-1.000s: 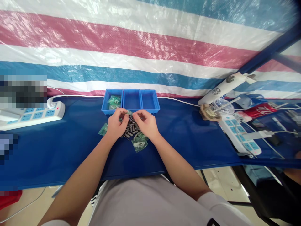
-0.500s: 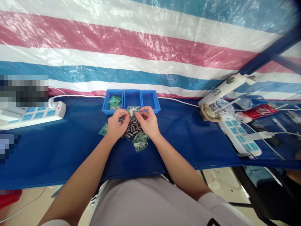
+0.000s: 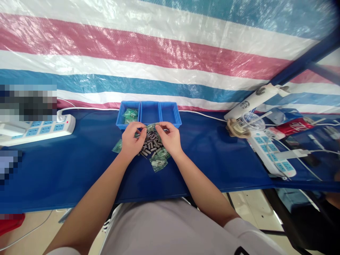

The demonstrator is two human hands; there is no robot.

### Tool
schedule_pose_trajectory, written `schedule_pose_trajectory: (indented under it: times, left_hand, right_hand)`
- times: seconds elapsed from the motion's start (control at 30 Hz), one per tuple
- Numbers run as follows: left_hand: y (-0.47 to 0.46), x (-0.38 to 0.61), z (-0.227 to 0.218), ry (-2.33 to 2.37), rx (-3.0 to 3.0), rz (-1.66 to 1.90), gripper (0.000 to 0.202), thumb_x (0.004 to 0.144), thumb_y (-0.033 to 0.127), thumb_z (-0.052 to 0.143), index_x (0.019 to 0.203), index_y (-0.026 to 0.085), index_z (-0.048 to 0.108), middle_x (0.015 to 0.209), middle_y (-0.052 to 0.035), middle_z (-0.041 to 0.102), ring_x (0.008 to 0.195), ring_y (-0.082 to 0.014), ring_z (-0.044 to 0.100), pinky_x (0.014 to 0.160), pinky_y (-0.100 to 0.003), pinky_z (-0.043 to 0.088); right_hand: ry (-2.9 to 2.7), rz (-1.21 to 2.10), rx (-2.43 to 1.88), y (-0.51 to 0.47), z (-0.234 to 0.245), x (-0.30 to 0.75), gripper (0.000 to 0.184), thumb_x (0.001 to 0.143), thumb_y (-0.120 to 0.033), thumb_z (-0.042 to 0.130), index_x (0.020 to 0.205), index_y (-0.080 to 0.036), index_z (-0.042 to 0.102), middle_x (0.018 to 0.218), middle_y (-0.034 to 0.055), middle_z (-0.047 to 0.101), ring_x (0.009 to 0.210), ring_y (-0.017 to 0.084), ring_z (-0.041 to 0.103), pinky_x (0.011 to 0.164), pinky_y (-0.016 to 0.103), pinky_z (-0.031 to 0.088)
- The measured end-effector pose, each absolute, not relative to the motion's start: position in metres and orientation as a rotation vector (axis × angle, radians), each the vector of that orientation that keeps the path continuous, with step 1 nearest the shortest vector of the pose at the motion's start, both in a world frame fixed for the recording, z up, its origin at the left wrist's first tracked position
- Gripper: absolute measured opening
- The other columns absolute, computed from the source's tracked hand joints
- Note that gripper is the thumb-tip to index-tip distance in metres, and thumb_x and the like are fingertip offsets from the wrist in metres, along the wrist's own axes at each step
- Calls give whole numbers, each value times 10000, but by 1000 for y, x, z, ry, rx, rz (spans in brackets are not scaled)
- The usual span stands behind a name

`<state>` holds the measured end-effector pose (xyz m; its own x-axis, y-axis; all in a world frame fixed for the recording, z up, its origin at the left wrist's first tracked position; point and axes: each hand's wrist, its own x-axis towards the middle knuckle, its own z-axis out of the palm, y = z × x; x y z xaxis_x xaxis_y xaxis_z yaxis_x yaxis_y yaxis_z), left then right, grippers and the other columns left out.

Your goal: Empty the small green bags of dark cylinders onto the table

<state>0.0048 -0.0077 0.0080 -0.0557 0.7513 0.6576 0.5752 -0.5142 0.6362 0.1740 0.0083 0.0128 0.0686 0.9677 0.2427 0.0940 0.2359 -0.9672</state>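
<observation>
My left hand and my right hand face each other over a pile of small dark metal pins. Between their fingertips is a small clear plastic bag, pinched from both sides; its contents are hard to make out. Another bag with silvery pins lies at the near side of the pile. A greenish bag rests left of my left wrist. Just beyond my hands stands a blue three-compartment bin; green-tinted bags lie in its left compartment.
A white power strip sits at the left and another power strip at the right. Also on the right are a white tumbler, a clear cup and a red can. A striped plastic sheet hangs behind the blue table.
The bag between my fingers has tilted and now looks flatter, its pale contents less visible. My right hand has turned slightly and shifted a little to the right.
</observation>
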Motion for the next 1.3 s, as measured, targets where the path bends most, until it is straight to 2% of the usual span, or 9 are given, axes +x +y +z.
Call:
schedule_pose_trajectory:
  times: [0.2, 0.43, 0.57, 0.73, 0.93, 1.1, 1.3]
  left_hand:
    - [-8, 5, 7, 1478, 2017, 1646, 137, 951, 302, 615, 971, 193, 695, 825, -13, 706, 733, -137, 650, 752, -276, 555]
    - [-14, 3, 6, 1471, 1936, 1575, 232, 1002, 338, 526, 1088, 197, 688, 1012, -48, 760, 849, -154, 715, 768, -264, 564]
    - [-13, 2, 5, 1466, 1954, 1614, 193, 983, 308, 557, 1062, 205, 700, 1027, -41, 757, 848, -147, 709, 781, -261, 560]
    - [-11, 6, 6, 1482, 1951, 1681, 99, 931, 243, 622, 996, 205, 687, 968, -23, 749, 777, -127, 689, 753, -248, 558]
    - [-10, 5, 2, 1461, 1855, 1738, 112, 915, 263, 646, 1007, 206, 620, 950, -23, 693, 773, -124, 662, 748, -252, 552]
    - [-10, 3, 1, 1449, 1862, 1728, 164, 939, 331, 613, 1037, 207, 571, 854, -5, 617, 747, -127, 616, 731, -261, 536]
    - [-12, 4, 8, 1421, 1945, 1595, 216, 962, 347, 580, 1118, 211, 640, 688, 41, 514, 642, -120, 537, 733, -277, 513]
  right_hand:
    - [-1255, 1038, -1072, 8, 12, 173, 283, 838, -483, 732, 936, -219, 749, 800, 21, 713, 711, 164, 635, 660, 300, 532]
    - [-1177, 1114, -1060, 6, 21, 172, 360, 846, -561, 697, 955, -222, 752, 907, 50, 755, 842, 196, 692, 692, 311, 563]
    - [-1218, 1063, -1057, 7, 17, 173, 296, 820, -487, 741, 955, -223, 736, 939, 48, 753, 818, 185, 679, 668, 302, 551]
    - [-1285, 1038, -1042, 8, 13, 173, 208, 807, -397, 744, 889, -222, 665, 841, 21, 701, 772, 167, 659, 660, 290, 527]
    - [-1241, 1089, -1005, 6, 19, 171, 251, 770, -383, 769, 829, -223, 585, 796, -4, 644, 736, 147, 623, 648, 276, 506]
    - [-1118, 1161, -926, 7, 22, 171, 347, 733, -435, 812, 877, -231, 572, 827, -8, 636, 746, 141, 613, 680, 283, 533]
    - [-1149, 1138, -900, 6, 24, 173, 365, 746, -445, 810, 945, -242, 582, 844, -6, 637, 778, 147, 623, 721, 297, 531]
